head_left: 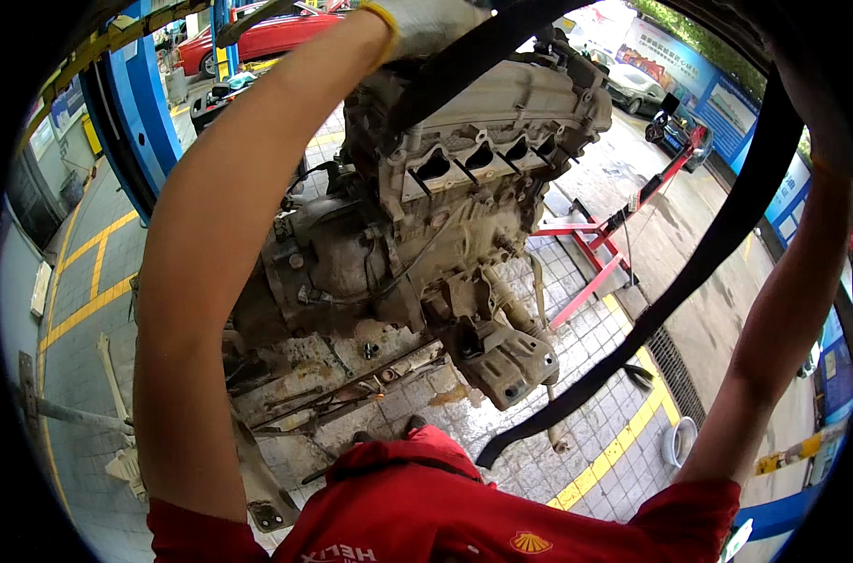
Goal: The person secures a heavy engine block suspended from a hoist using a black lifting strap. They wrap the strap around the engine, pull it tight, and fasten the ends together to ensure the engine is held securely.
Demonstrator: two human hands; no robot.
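Note:
Both my arms reach up overhead. My left hand (pixel 438 26), in a pale glove with a yellow cuff, is at the top edge beside a wide black strap (pixel 473 61); its fingers are cut off or hidden. My right hand (pixel 797 61) is in the dark upper right rim, close to the top of a long hanging length of black strap (pixel 685 277). Its fingers do not show clearly. The strap's loose end hangs low in front of my red shirt. Below my hands is a dirty engine (pixel 464 197) with a row of open ports, joined to a bulky housing (pixel 342 258) on its left.
A red engine crane (pixel 600 246) stands right of the engine. A blue lift post (pixel 131 113) rises at the left. Metal parts and a tray (pixel 398 371) lie on the tiled floor. A white bucket (pixel 679 441) sits near a drain grate (pixel 675 366). A red car (pixel 258 42) is behind.

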